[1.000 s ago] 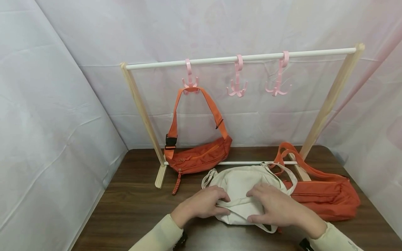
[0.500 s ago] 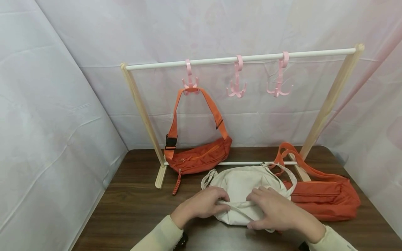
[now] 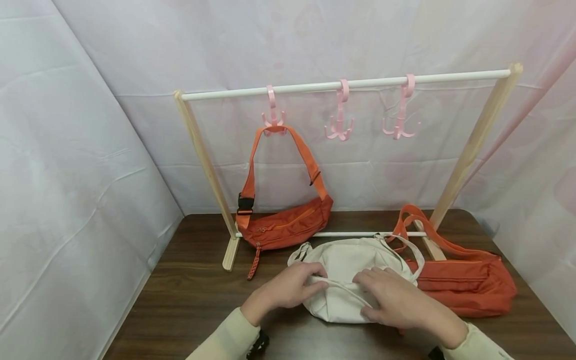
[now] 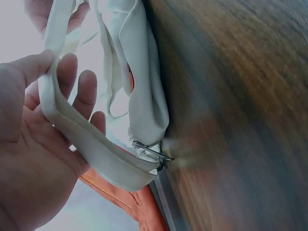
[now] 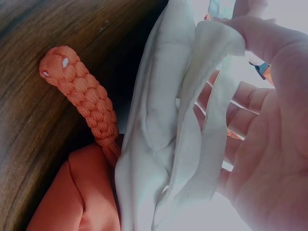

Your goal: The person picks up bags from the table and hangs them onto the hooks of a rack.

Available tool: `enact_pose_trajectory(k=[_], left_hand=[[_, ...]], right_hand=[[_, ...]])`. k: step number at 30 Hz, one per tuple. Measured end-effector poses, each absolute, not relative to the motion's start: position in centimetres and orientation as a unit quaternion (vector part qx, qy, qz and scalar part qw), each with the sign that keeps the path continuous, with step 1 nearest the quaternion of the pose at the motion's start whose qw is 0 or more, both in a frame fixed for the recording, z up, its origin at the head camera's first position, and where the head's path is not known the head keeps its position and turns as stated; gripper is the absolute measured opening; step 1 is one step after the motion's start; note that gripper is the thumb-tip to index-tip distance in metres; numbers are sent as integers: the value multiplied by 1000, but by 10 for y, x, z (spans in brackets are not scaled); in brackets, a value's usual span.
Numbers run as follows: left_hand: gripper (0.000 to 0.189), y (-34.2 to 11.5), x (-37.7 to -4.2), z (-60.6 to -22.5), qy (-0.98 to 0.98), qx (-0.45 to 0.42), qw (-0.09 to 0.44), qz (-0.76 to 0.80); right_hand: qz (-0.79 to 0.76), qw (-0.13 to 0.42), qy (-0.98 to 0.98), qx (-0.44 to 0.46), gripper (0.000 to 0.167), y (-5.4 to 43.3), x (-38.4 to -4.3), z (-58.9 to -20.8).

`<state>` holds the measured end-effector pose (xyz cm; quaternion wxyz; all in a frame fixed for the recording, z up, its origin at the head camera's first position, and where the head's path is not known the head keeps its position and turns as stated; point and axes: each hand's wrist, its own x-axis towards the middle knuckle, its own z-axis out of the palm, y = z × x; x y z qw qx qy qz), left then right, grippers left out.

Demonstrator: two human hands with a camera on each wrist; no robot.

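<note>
A cream cloth bag (image 3: pixel 344 265) lies on the brown table (image 3: pixel 189 295) in front of a rack. My left hand (image 3: pixel 310 282) pinches the bag's cream strap (image 3: pixel 336 285) between thumb and fingers; the left wrist view shows the strap (image 4: pixel 82 137) running across the left hand (image 4: pixel 53 72). My right hand (image 3: pixel 366 295) holds the same strap further right, and the right wrist view shows the thumb of this hand (image 5: pixel 240 72) over the folded strap (image 5: pixel 211 110). The cream bag (image 5: pixel 154 125) hangs slack below.
A wooden rack with a white rail (image 3: pixel 346 84) carries three pink hooks; an orange sling bag (image 3: pixel 288 225) hangs from the left hook (image 3: pixel 272 117). A second orange bag (image 3: pixel 468 285) lies right of the cream one, its braided zip pull (image 5: pixel 82 96) beside my right hand. White sheets surround the table.
Both hands have gathered the strap off the bag's front and drawn it taut between them. The left hand has shifted slightly up and the bag's lower edge has pulled in.
</note>
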<state>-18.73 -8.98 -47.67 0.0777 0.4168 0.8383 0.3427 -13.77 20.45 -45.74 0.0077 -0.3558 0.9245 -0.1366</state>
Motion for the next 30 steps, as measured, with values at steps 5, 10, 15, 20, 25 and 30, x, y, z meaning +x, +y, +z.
enact_pose_trajectory(k=[5,10,15,20,25,30], left_hand=[[8,-92,-186,-474,833,391,76,384],[8,-96,-187,-472,829,367,60,418],[10,-100,-188,-468,825,337,34,453],[10,-103,-189,-466,814,312,1,491],[9,-105,-190,-466,800,304,-17,518],[11,-107,-192,-466,797,296,-38,525]], right_hand=[[-148,4,922,-358,36,206,-139,-456],[-161,-16,915,-370,28,208,-140,-456],[-176,-24,914,-365,31,211,-140,-454],[-185,-10,921,-344,32,215,-141,-450],[-181,2,928,-326,29,219,-142,-444],[-174,-14,933,-314,22,225,-146,-436]])
